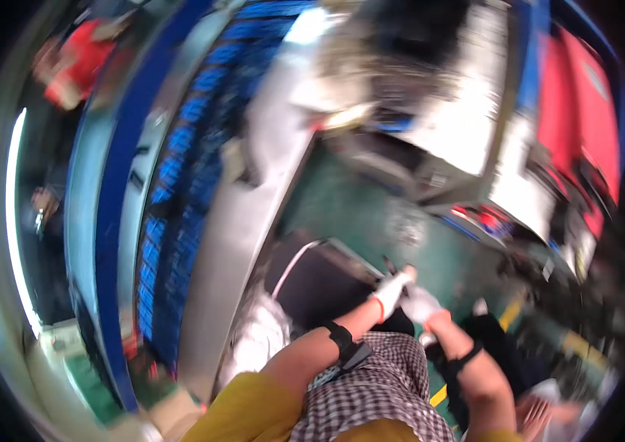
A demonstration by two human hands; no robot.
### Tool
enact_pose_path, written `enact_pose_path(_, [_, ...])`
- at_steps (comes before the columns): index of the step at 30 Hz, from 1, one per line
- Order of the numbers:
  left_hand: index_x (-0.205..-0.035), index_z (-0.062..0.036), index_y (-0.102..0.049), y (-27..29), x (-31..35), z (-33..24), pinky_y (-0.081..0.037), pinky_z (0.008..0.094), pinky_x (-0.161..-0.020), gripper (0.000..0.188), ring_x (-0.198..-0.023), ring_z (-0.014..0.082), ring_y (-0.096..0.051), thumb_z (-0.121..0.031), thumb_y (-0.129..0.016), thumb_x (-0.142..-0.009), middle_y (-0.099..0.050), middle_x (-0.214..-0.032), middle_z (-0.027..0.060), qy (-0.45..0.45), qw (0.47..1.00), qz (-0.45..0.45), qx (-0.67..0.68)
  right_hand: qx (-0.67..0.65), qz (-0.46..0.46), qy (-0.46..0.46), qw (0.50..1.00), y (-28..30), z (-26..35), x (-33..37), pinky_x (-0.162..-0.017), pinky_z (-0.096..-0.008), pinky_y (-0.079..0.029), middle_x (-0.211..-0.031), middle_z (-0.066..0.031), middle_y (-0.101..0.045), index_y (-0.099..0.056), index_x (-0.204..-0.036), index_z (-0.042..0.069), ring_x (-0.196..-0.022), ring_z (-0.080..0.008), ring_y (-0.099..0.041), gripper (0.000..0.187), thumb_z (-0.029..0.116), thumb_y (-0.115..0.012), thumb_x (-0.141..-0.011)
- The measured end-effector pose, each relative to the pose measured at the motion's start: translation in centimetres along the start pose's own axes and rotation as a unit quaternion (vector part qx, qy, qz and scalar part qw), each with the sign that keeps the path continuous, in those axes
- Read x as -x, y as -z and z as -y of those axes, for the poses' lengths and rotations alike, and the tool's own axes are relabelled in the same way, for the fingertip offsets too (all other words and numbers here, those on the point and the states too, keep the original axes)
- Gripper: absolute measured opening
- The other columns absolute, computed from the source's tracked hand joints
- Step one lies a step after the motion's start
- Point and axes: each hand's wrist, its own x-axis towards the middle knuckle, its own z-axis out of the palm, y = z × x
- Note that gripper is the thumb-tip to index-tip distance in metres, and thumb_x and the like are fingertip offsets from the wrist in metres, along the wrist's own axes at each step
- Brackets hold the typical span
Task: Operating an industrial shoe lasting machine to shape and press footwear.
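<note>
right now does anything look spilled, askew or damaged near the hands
Perhaps a pale patch on the green floor beyond the left hand: it breaks the green, but blur hides whether it's spill or glare.

The only view looks out from the person's head, through the left one of two side-by-side fisheye cameras, facing steeply down past the checked apron [360, 390], which sits close at the lower edge. From there the forearms run up into the picture, bringing the left hand [390, 293] and right hand [421, 303] fairly near, a little right of and below its middle. The wide lens also takes in the green floor [342, 188] and long grey counter [216, 295] farther off, bending straight edges toward a dark rim.
</note>
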Motion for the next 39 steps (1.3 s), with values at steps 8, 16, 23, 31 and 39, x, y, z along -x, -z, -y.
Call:
enact_pose_path(8, [-0.105, -0.0084, -0.060, 15.6, 14.2, -0.5, -0.051, 0.0327, -0.080, 0.017, -0.087, 0.0153, -0.062, -0.014, -0.066, -0.089, -0.061, -0.094, 0.0031, -0.229, 0.943, -0.207, 0.122, -0.086, 0.047, 0.178, 0.979, -14.4, 11.8, 2.1, -0.080, -0.0432, -0.054, -0.090, -0.0215, -0.066, -0.059, -0.113, 0.001, -0.085, -0.0360, -0.068, 0.033, 0.017, -0.074, -0.088])
enact_pose_path(16, [-0.123, -0.0010, -0.064, 45.1, 27.1, 8.9, -0.052, 0.0388, -0.094, 0.036, -0.106, 0.0319, -0.069, -0.022, -0.061, -0.094, -0.073, -0.110, 0.0203, -0.256, 0.727, -0.637, 0.015, -0.110, 0.033, 0.226, 0.967, -17.1, 11.0, -0.2, -0.102, -0.0317, -0.046, -0.117, -0.0064, -0.060, -0.058, -0.124, 0.002, -0.110, -0.0178, -0.057, 0.031, -0.002, -0.063, -0.093])
enact_pose_path(23, [-0.110, -0.0006, -0.068, 72.1, 34.1, 22.2, -0.053, 0.0425, -0.088, 0.034, -0.095, 0.0363, -0.071, -0.024, -0.071, -0.086, -0.073, -0.099, 0.0232, -0.123, 0.592, -0.795, 0.054, -0.173, -0.035, 0.042, 0.983, -18.6, 4.9, -3.6, -0.077, -0.0282, -0.054, -0.112, -0.0012, -0.061, -0.060, -0.119, 0.009, -0.093, -0.0107, -0.062, 0.018, 0.009, -0.060, -0.101])
enact_pose_path(31, [-0.126, -0.0091, -0.061, 84.7, 42.4, 28.2, -0.049, 0.0492, -0.097, 0.054, -0.118, 0.0353, -0.063, -0.035, -0.077, -0.082, -0.067, -0.125, 0.0156, 0.059, 0.527, -0.847, -0.039, -0.172, -0.076, 0.017, 0.982, -26.1, 5.1, -3.8, -0.073, -0.0258, -0.050, -0.103, 0.0026, -0.064, -0.063, -0.116, 0.012, -0.084, -0.0096, -0.061, 0.015, 0.014, -0.064, -0.102])
enact_pose_path(39, [-0.138, -0.0048, -0.059, 73.5, 35.4, 18.3, -0.041, 0.0505, -0.111, 0.050, -0.131, 0.0390, -0.053, -0.024, -0.065, -0.092, -0.059, -0.140, 0.0196, -0.182, 0.448, -0.788, -0.381, 0.062, -0.135, 0.173, 0.974, -30.6, 12.0, 1.0, -0.091, -0.0323, -0.050, -0.101, -0.0077, -0.063, -0.066, -0.108, 0.002, -0.097, -0.0187, -0.062, 0.015, -0.002, -0.064, -0.093])
